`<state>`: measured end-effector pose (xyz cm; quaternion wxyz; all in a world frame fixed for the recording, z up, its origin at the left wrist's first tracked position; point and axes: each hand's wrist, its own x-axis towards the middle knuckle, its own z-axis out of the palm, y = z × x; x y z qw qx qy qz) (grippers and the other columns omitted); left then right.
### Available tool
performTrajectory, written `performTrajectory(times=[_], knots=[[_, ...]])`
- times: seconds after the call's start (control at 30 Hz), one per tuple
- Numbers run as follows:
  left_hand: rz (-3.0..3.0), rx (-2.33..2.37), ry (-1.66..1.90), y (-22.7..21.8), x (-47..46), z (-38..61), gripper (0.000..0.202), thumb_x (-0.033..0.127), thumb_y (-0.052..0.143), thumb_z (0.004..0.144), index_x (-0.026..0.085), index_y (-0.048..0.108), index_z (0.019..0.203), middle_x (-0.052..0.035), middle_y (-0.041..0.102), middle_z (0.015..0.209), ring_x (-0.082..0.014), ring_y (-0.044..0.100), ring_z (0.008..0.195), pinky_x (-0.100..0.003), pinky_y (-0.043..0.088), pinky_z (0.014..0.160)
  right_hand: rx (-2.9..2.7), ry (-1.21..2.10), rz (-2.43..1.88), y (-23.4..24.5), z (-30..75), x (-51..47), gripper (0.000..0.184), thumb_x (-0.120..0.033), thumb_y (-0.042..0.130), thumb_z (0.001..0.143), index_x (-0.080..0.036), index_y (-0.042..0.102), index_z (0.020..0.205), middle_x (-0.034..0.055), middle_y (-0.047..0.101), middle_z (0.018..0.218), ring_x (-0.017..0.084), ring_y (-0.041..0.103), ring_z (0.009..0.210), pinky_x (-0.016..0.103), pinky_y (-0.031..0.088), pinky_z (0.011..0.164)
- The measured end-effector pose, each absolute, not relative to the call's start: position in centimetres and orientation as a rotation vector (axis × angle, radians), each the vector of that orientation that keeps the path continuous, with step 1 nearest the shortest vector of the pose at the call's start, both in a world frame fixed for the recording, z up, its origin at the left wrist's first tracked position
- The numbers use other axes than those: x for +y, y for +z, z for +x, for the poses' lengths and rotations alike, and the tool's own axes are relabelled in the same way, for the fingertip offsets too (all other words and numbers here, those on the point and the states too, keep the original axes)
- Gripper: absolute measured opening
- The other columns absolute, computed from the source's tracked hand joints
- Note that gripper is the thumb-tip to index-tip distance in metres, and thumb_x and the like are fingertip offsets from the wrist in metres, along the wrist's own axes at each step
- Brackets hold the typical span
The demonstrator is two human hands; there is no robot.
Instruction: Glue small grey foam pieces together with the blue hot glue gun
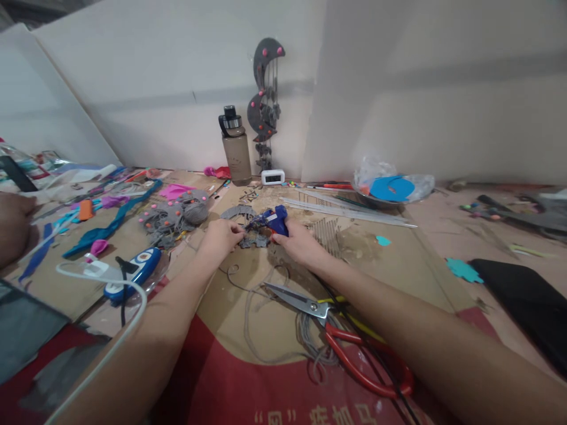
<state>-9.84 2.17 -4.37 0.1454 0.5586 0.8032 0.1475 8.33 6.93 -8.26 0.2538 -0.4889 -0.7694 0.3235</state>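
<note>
A blue hot glue gun [278, 221] is gripped in my right hand [302, 242], its nozzle pointing left over small grey felt pieces [254, 241]. My left hand [221, 239] is closed in a pinch beside those pieces. What its fingertips hold is too small to make out. Just behind the fingers lies a curved grey felt strip [238, 211]. Grey yarn [250, 330] trails over the cardboard [230, 330] below my hands. Red-handled scissors [319, 308] lie partly open near my right forearm.
A water bottle [237, 150] and a small white digital clock [273, 177] stand at the back, by a hanging grey moon ornament [266, 100]. Yarn and felt [177, 215] are heaped left. At right lie a bowl [392, 202] and black phone [518, 307]. Another person's hand [15, 224] is far left.
</note>
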Motion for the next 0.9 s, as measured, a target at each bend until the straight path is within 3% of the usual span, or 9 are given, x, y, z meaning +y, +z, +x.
performTrajectory(times=[0.23, 0.33, 0.6, 0.9], knots=[[1.950, 2.329, 0.440, -5.31, 2.57, -10.50, 0.025, 0.028, 0.058, 0.075, 0.021, 0.074, 0.092, -0.0036, 0.072, 0.081, -0.0150, 0.063, 0.072, -0.022, 0.044, 0.068, -2.151, 0.836, -1.354, -7.67, 8.26, 6.75, 0.027, -0.031, 0.053, 0.079, -0.017, 0.056, 0.102, 0.0096, 0.065, 0.100, 0.027, 0.058, 0.096, 0.043, 0.035, 0.090], [1.930, 2.329, 0.376, -5.23, 2.54, -10.54, 0.023, 0.029, 0.057, 0.077, 0.020, 0.075, 0.088, -0.0046, 0.073, 0.083, -0.0160, 0.064, 0.076, -0.022, 0.044, 0.069, -2.144, 0.852, -1.360, -7.56, 8.27, 6.79, 0.025, -0.031, 0.052, 0.079, -0.017, 0.056, 0.099, 0.0097, 0.065, 0.099, 0.027, 0.057, 0.097, 0.044, 0.035, 0.090], [1.886, 2.367, 0.319, -4.78, 2.45, -10.47, 0.023, 0.033, 0.058, 0.077, 0.021, 0.076, 0.086, -0.0043, 0.073, 0.078, -0.0164, 0.064, 0.071, -0.022, 0.043, 0.065, -2.043, 0.927, -1.290, -7.62, 8.50, 6.99, 0.028, -0.031, 0.053, 0.078, -0.016, 0.055, 0.102, 0.0084, 0.064, 0.097, 0.025, 0.058, 0.093, 0.041, 0.038, 0.087], [1.769, 2.361, 0.328, -4.75, 2.40, -10.35, 0.025, 0.036, 0.058, 0.077, 0.020, 0.075, 0.086, -0.0035, 0.070, 0.066, -0.0152, 0.062, 0.063, -0.022, 0.042, 0.059, -2.080, 0.873, -1.370, -7.55, 8.57, 6.88, 0.027, -0.032, 0.053, 0.078, -0.018, 0.057, 0.101, 0.0086, 0.066, 0.097, 0.026, 0.058, 0.095, 0.044, 0.035, 0.091]])
